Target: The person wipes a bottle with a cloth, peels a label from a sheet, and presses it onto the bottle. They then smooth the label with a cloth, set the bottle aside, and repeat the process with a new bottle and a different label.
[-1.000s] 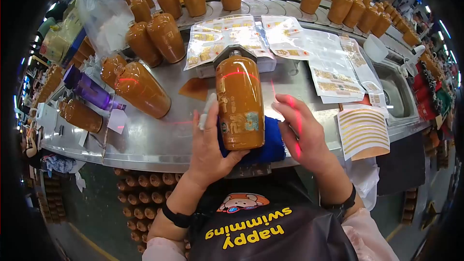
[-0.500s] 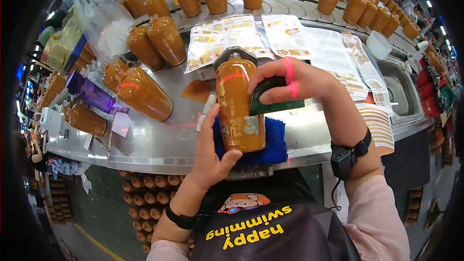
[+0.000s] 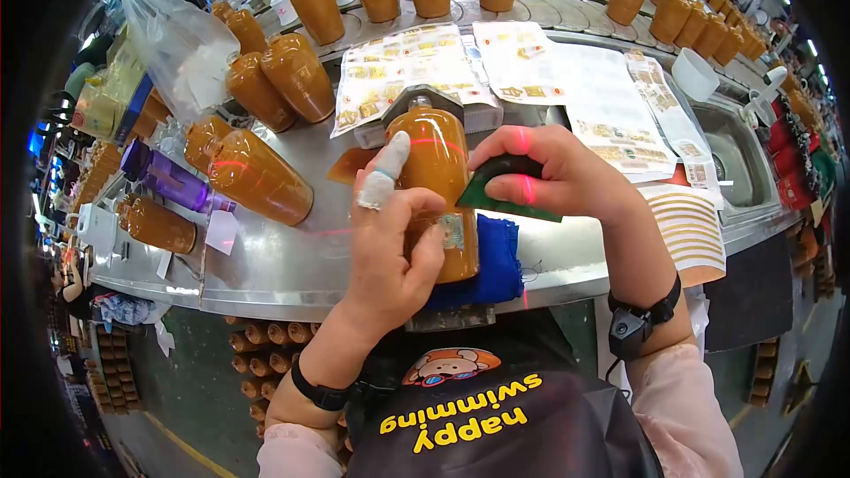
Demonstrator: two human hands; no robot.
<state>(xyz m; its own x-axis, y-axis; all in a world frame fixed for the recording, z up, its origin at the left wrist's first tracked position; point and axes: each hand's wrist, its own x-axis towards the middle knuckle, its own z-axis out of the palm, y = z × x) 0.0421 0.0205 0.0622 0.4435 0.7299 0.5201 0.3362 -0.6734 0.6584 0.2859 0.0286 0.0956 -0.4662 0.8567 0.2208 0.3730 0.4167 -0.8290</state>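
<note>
A glazed brown bottle lies tilted in front of me, its neck against a dark angular rest. Its lower end is over a blue cloth. Across the bottle's left side and front lies my left hand, closed loosely against it with bent fingers and thumb by a small silvery decal. White wrapping covers one or more of its fingers. My right hand grips a green scraper with a dark upper part, its left tip at the bottle's right side.
More brown bottles stand or lean at the left beside a purple bottle. Decal sheets lie behind the work. A conveyor carrying bottles curves along the back. At right are gold-striped strips and a sink.
My left hand has moved from the bottle's lower left side up over its front. The right hand with the scraper has shifted slightly, and the conveyor bottles have changed position.
</note>
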